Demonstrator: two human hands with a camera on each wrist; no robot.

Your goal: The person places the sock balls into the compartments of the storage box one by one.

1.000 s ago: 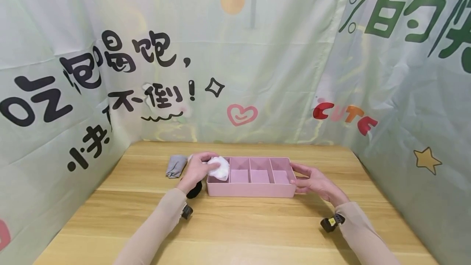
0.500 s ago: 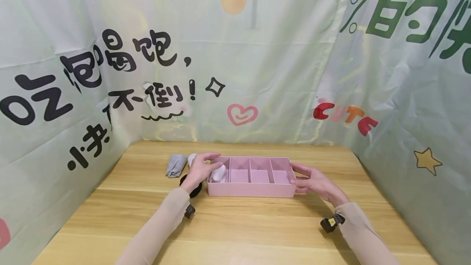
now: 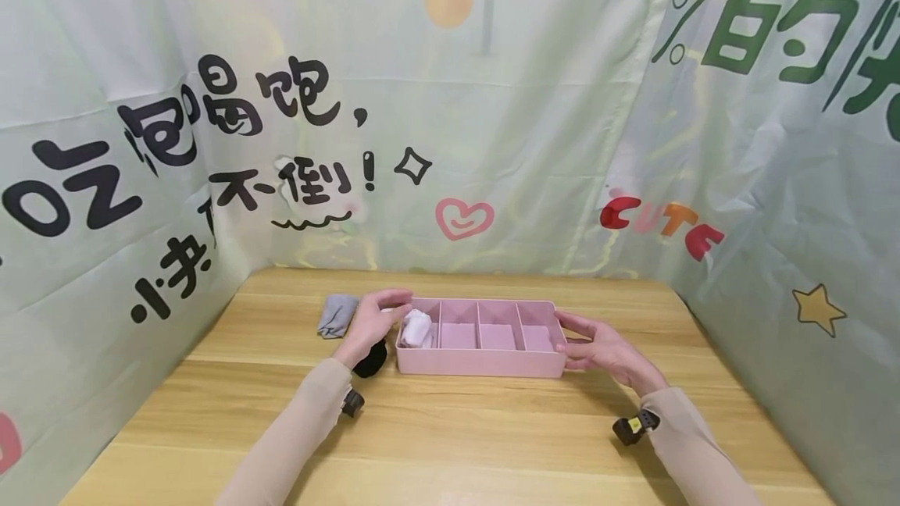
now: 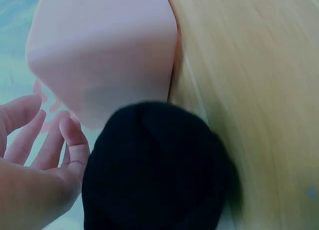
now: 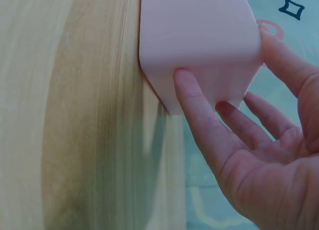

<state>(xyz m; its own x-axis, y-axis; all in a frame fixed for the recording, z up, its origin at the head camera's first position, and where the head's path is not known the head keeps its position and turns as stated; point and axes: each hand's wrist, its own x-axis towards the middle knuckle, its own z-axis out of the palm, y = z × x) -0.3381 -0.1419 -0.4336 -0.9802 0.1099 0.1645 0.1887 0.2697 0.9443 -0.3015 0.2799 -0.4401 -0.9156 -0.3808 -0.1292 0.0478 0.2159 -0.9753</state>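
I see the organizer box (image 3: 481,361) in the middle of the table (image 3: 450,443), with four compartments in a row. A rolled sock (image 3: 416,328) lies in the leftmost compartment. My left hand (image 3: 369,324) is at the left end of the box, above another rolled sock (image 3: 371,360) which lies on the table just beside that end. A third sock (image 3: 337,315) lies farther left. My right hand (image 3: 603,347) touches the right end wall of the box.

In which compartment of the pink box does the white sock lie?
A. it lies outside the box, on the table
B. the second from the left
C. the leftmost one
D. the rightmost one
C: in the head view the white sock sits in the leftmost compartment of the pink box, beside the left hand.
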